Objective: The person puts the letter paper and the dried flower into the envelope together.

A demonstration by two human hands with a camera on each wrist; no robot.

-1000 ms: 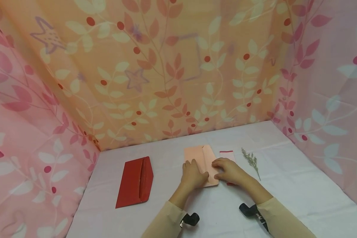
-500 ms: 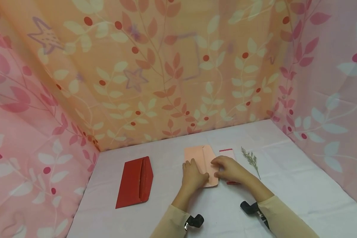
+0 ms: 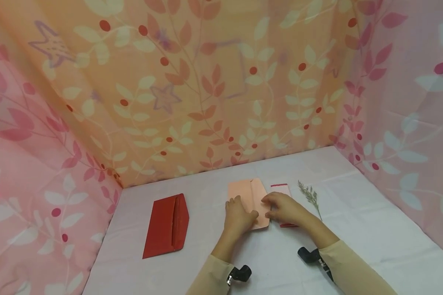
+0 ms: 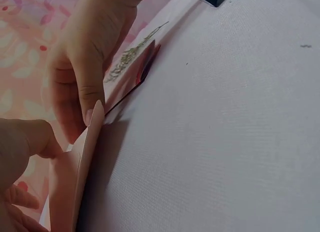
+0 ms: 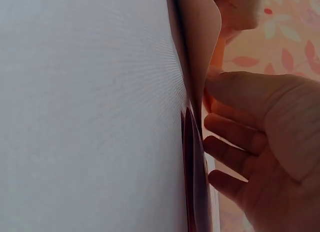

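- The peach envelope [image 3: 240, 187] lies near the middle of the white cloth [image 3: 206, 205], its flap [image 3: 259, 194] folded out toward the right; the left hand [image 3: 238, 217] rests on it with fingers and thumb apart.
- The right hand [image 3: 286, 209] is at the flap's outer edge, fingers bent, thumb and index finger touching it with their tips apart.
- How far along, as a judgement: the envelope is laid out and steadied, the flap is not yet folded over, and handling seems at an early stage; the slip [image 3: 282, 189] with red ends, partly under the right hand, and the sprig [image 3: 310, 196] beyond it are both outside the envelope; the red envelope [image 3: 160, 227], well apart on the left, also has its flap out, and neither hand touches it.
- The head view gives the whole layout, and alone shows the red envelope; the left wrist view shows the flap's corner raised off the cloth with a shadow beneath, which from above looks nearly flat; the right wrist view shows dark red layers of the slip just beside the flap, hidden from the head by the right hand; whether anything is inside the peach envelope, I cannot tell.
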